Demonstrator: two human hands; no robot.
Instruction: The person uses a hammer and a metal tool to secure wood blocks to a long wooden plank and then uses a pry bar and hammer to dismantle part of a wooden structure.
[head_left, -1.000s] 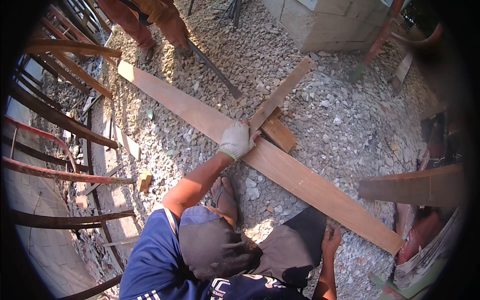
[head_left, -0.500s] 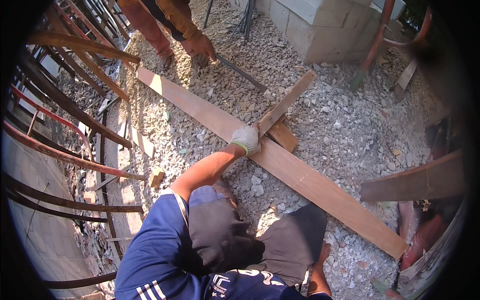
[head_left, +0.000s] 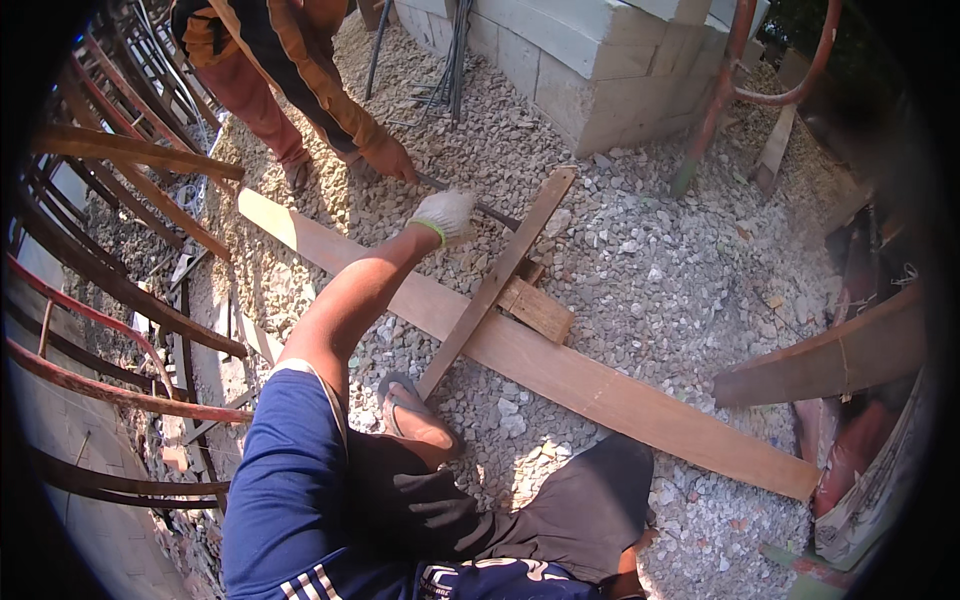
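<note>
My left hand (head_left: 447, 217), in a pale knitted glove, is closed over a dark, slim metal bar (head_left: 495, 216); its fingertips are turned out of sight. Another person's hand (head_left: 392, 160) holds the far end of that bar. Below lies a long, tapered wooden plank (head_left: 570, 370) on the gravel. A narrow wooden strip (head_left: 490, 285) crosses it, with its near end against my sandalled foot (head_left: 418, 420). Beside the crossing sits a short wood block (head_left: 538, 310). My right hand (head_left: 643, 541) is low beside my knee, mostly hidden, so its fingers cannot be read.
The other person's legs (head_left: 250, 125) stand on gravel at the far left. A pale block wall (head_left: 620, 85) rises behind. Curved timbers and red metal bars (head_left: 110, 385) crowd the left side. A rusty metal frame (head_left: 715, 110) stands far right; another board (head_left: 820, 350) juts in at right.
My left hand has left the crossing of strip and plank and moved up to the bar. The other person has come closer with it. The strip's near end now shows by my foot.
</note>
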